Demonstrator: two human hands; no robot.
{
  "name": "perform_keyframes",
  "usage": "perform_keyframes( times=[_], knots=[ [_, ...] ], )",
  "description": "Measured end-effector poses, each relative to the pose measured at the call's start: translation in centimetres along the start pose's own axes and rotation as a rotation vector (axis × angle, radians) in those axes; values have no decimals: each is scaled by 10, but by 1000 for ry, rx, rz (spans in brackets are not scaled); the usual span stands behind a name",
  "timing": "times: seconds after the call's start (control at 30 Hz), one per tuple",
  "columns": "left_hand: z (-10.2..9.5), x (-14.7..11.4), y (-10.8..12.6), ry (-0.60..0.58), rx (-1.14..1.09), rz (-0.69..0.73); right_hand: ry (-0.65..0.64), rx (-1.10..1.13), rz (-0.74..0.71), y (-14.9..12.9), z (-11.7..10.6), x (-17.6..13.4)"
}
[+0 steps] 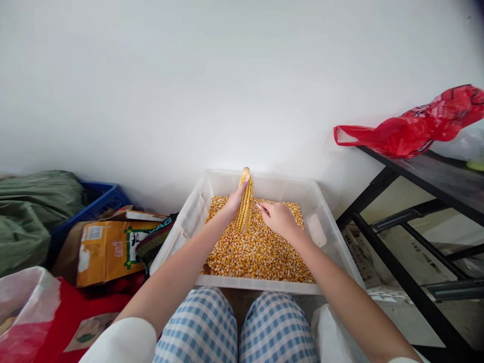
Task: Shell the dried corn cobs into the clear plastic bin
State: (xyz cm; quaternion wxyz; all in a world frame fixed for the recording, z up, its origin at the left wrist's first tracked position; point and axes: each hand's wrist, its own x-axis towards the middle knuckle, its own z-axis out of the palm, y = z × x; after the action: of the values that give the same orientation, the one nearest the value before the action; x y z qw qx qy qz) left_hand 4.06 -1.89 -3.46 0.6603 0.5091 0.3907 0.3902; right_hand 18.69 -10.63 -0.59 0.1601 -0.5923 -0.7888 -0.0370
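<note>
My left hand (pixel 237 197) is wrapped round a dried corn cob (pixel 245 201), its thumb along the upper part. The cob stands nearly upright, tip up, with most of its yellow kernels on and a paler strip low on its right side. Just to the right of it is my right hand (pixel 277 217), its fingers curled and pinched together; whether anything small sits between them I cannot make out. Both hands are over a translucent plastic bin (pixel 333 237) that holds a broad bed of loose corn kernels (pixel 257 257).
A black-framed table (pixel 401 186) with a red plastic bag (pixel 416 126) on it stands at the right. To the left are a blue crate (pixel 91 206), a green cloth (pixel 30 212), an orange carton (pixel 109 249) and a red-and-white sack (pixel 41 312). A white wall (pixel 227 91) rises behind the bin.
</note>
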Motion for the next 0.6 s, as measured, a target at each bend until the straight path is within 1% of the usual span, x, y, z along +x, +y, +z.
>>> perform_keyframes(
  times=[0.1,0.23,0.37,0.43,0.5,0.6],
  knots=[
    [-2,-2,4,23,3,-61,7,7,3,0,0,0],
    [-3,-3,6,-8,13,-62,0,16,-8,-1,-2,0],
    [-3,-6,7,-13,67,-85,-43,39,-15,0,-4,1],
    [-4,-8,10,-33,99,-98,-61,53,-36,1,-5,1],
    [-4,-11,12,-61,129,-91,-74,58,-64,2,-5,0],
    [-3,-14,15,-66,170,-56,-67,24,-80,0,-3,-1]
  ],
)
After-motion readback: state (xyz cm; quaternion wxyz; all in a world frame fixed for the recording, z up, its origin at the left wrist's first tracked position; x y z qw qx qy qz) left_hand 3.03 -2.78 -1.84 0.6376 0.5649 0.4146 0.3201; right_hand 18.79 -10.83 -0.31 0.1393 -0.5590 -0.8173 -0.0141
